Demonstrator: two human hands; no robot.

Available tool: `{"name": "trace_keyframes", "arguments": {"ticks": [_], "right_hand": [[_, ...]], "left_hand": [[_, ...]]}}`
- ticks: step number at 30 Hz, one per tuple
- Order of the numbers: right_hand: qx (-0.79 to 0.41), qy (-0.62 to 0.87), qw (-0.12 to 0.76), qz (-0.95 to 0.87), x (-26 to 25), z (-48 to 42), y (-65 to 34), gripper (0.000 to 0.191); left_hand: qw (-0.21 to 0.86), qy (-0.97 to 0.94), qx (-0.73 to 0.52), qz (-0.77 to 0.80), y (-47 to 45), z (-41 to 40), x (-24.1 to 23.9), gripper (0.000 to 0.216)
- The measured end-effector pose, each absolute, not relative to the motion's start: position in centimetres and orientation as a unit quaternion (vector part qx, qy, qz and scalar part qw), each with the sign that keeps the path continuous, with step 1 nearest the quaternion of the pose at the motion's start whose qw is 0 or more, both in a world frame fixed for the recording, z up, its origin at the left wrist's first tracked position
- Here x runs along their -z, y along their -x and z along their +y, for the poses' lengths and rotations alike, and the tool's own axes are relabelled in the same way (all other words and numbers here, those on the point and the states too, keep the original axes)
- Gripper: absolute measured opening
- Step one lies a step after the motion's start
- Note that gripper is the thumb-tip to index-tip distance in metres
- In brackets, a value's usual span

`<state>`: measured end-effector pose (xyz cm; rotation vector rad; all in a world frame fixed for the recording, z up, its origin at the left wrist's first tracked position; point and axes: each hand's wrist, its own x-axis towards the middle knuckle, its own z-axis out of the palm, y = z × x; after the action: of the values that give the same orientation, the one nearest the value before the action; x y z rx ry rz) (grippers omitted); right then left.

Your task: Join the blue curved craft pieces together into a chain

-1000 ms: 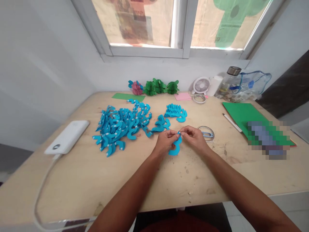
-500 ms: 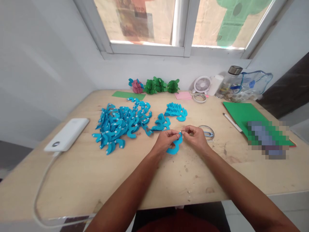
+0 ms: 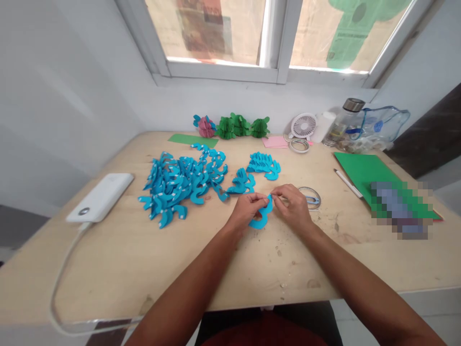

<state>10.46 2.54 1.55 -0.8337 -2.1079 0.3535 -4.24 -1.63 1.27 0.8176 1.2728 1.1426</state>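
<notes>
Cutout (image 3: 259, 222), blue paper, is held just above mid-table. Left hand (image 3: 247, 209) pinches its body and right hand (image 3: 293, 206) nips its upper tip, both grips clenched. Pile (image 3: 180, 185) lies toward the left edge.

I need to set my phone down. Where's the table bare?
Bare table runs along the near edge, on this side of the left hand and right hand pinching a cutout. Crowded: blue pile, back row by the fan, green sheet at right.
</notes>
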Motion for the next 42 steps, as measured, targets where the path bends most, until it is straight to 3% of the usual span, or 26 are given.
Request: {"name": "trace_keyframes", "arguments": {"ticks": [11,22,31,42], "right_hand": [[-0.062,0.296,0.385,-0.872,-1.60,2.69,-10.57,0.014],[-0.177,0.339,0.379,-0.843,-1.35,2.77,-10.64,0.011],[-0.189,0.351,0.372,-0.839,-1.19,2.79,-10.60,0.011],[-0.211,0.372,0.382,-0.819,-1.08,2.73,-10.46,0.013]], "left_hand": [[0.600,-0.337,-0.502,0.524,4.14,-1.68,-1.16,0.013],[0.521,-0.366,-0.519,0.570,3.85,-1.79,-1.86,0.013],[0.402,-0.463,-0.532,0.584,3.60,-1.79,-1.03,0.010],[0.366,-0.492,-0.520,0.594,3.51,-1.95,-1.26,0.011]]}}
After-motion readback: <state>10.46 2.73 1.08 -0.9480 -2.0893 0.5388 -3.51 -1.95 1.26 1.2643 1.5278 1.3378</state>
